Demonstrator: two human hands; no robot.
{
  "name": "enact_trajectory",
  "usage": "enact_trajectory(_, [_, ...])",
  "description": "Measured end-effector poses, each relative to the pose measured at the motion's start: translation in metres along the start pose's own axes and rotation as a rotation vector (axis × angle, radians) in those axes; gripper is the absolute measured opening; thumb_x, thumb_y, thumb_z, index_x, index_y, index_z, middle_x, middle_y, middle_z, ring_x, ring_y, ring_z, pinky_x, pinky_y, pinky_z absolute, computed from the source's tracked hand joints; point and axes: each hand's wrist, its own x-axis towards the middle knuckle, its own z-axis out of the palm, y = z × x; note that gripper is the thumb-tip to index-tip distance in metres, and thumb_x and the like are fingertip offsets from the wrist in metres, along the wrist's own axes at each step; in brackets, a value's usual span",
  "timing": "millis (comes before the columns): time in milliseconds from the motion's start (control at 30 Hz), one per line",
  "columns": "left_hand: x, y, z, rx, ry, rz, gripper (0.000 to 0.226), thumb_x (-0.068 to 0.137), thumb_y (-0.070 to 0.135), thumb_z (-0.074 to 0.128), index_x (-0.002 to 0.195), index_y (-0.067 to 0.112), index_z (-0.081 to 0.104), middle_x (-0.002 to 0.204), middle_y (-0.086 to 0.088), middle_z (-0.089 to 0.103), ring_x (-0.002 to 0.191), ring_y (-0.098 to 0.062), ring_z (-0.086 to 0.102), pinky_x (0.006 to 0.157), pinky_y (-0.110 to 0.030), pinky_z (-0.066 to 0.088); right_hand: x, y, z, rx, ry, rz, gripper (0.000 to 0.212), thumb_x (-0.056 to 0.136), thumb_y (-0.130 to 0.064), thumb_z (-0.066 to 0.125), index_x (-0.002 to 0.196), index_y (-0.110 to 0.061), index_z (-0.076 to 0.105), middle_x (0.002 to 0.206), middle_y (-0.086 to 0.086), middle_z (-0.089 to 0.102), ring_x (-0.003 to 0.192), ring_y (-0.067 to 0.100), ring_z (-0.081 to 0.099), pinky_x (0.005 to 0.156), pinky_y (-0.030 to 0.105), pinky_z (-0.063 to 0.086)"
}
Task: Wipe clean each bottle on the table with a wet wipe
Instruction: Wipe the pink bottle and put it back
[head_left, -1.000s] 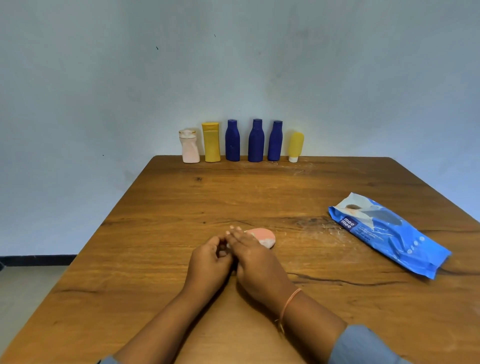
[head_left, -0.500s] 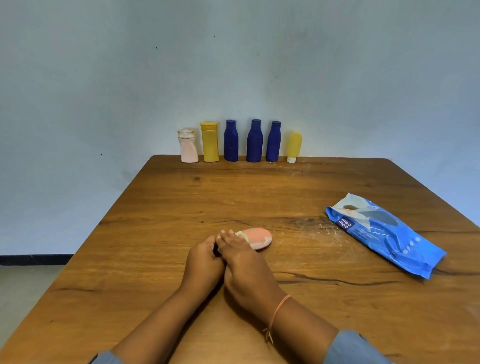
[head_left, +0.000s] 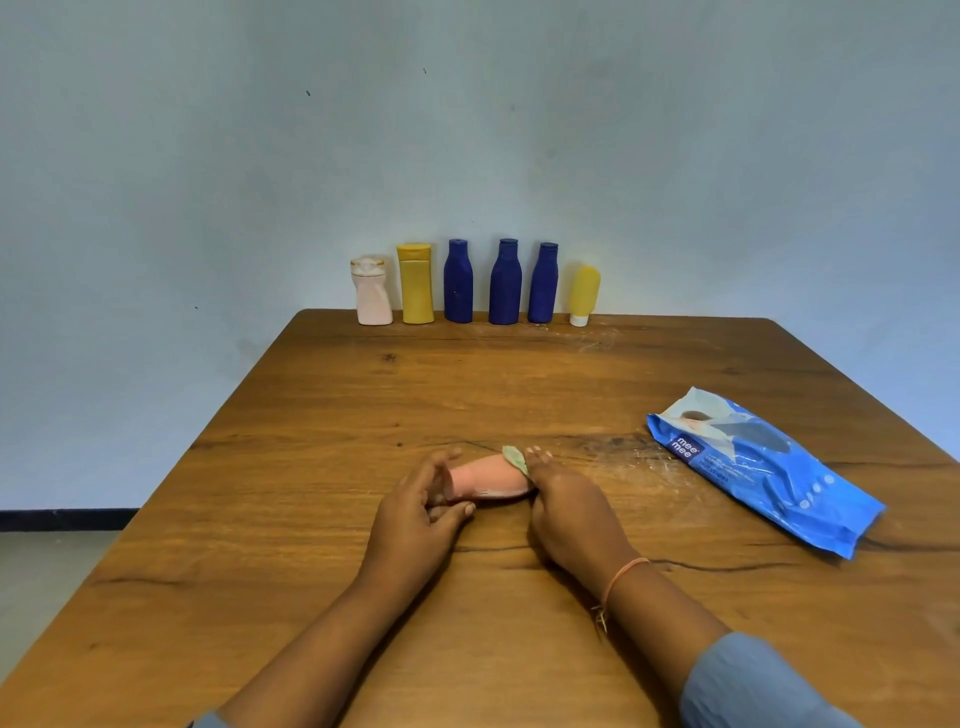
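Pink bottle (head_left: 488, 480) lies sideways mid-surface (head_left: 467, 395). Left grip (head_left: 415, 514) is clamped round one end, probably to stop it rolling. Right grip (head_left: 566, 509) pinches wet wipe (head_left: 514, 459) against the other end; six bottles (head_left: 505, 283) stand at the far edge.

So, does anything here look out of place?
One pink bottle lies on its side, left hand gripping it, right hand holding a wipe against it; six others stand upright by the wall. Whitish smears mark the table near the wipes pack.
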Motion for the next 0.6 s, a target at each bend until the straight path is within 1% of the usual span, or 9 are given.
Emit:
enact_trajectory(67, [0.0,-0.002,0.0,0.083,0.0,0.049,0.05,0.074,0.001,0.072,0.107,0.036,0.057,0.107,0.009,0.06,0.093,0.001,0.06,0.074,-0.004,0.045,0.001,-0.004,-0.001,0.017,0.024,0.03,0.056,0.089,-0.004,0.038,0.144,-0.011,0.03,0.15,0.005,0.031,0.138,0.013,0.027,0.111,0.019,0.016])
enact_trajectory(100, [0.0,-0.003,-0.001,0.095,0.011,0.046,0.046,0.074,0.003,0.072,0.107,0.032,0.059,0.106,0.008,0.062,0.092,0.0,0.06,0.075,-0.003,0.044,0.0,-0.007,0.0,0.026,0.037,0.038,0.056,0.09,-0.004,0.038,0.144,-0.011,0.031,0.15,0.005,0.031,0.138,0.014,0.027,0.111,0.02,0.017])
enact_trajectory(167, [-0.001,-0.004,-0.001,0.075,0.015,0.017,0.04,0.076,0.005,0.071,0.109,0.025,0.061,0.095,0.007,0.067,0.079,0.003,0.062,0.07,-0.003,0.044,-0.002,-0.017,0.003,0.038,0.067,0.004,0.056,0.089,-0.004,0.038,0.145,-0.01,0.029,0.151,0.006,0.029,0.14,0.014,0.024,0.111,0.019,0.014])
enact_trajectory(233, [-0.001,-0.002,-0.002,0.064,0.009,0.003,0.036,0.079,0.005,0.068,0.11,0.022,0.062,0.08,0.008,0.068,0.065,0.006,0.061,0.063,-0.004,0.043,-0.006,-0.034,0.012,0.07,0.077,-0.096,0.056,0.089,-0.005,0.038,0.144,-0.008,0.03,0.151,0.009,0.028,0.141,0.016,0.022,0.112,0.019,0.008])
enact_trajectory(267, [-0.002,-0.001,-0.002,0.072,0.01,0.006,0.033,0.082,0.005,0.065,0.11,0.022,0.061,0.078,0.009,0.068,0.063,0.007,0.06,0.061,-0.004,0.043,-0.008,-0.045,0.018,0.09,0.061,-0.145,0.054,0.09,-0.008,0.036,0.143,-0.007,0.031,0.151,0.011,0.028,0.141,0.017,0.021,0.112,0.019,0.004])
enact_trajectory(367, [-0.002,0.001,-0.004,0.095,0.019,0.004,0.035,0.085,0.006,0.058,0.11,0.031,0.056,0.089,0.018,0.062,0.073,0.011,0.056,0.065,-0.001,0.042,-0.011,-0.069,0.024,0.115,0.007,-0.235,0.061,0.083,-0.018,0.025,0.142,-0.005,0.032,0.151,0.012,0.028,0.141,0.018,0.021,0.11,0.017,-0.004])
enact_trajectory(433, [-0.003,0.001,-0.005,0.092,0.02,-0.024,0.037,0.084,0.004,0.057,0.105,0.034,0.055,0.082,0.016,0.062,0.07,0.004,0.059,0.063,-0.007,0.044,-0.009,-0.066,0.019,0.115,-0.011,-0.273,0.06,0.082,-0.017,0.027,0.141,-0.005,0.034,0.15,0.011,0.031,0.141,0.017,0.023,0.107,0.013,-0.005])
enact_trajectory(500, [-0.002,-0.001,-0.003,0.086,0.016,-0.041,0.032,0.082,0.006,0.061,0.097,0.034,0.058,0.072,0.011,0.067,0.062,-0.004,0.063,0.059,-0.015,0.046,-0.007,-0.051,0.011,0.078,-0.032,-0.294,0.053,0.089,-0.01,0.036,0.142,-0.009,0.034,0.15,0.007,0.031,0.14,0.015,0.023,0.105,0.009,-0.004])
enact_trajectory(600, [-0.001,0.0,0.0,0.042,0.011,-0.088,0.033,0.079,0.009,0.069,0.101,0.03,0.06,0.055,0.01,0.062,0.055,0.002,0.061,0.056,-0.01,0.044,0.003,-0.026,0.001,0.049,-0.012,-0.205,0.053,0.087,-0.002,0.043,0.139,-0.011,0.04,0.148,0.005,0.036,0.138,0.013,0.029,0.105,0.008,0.004])
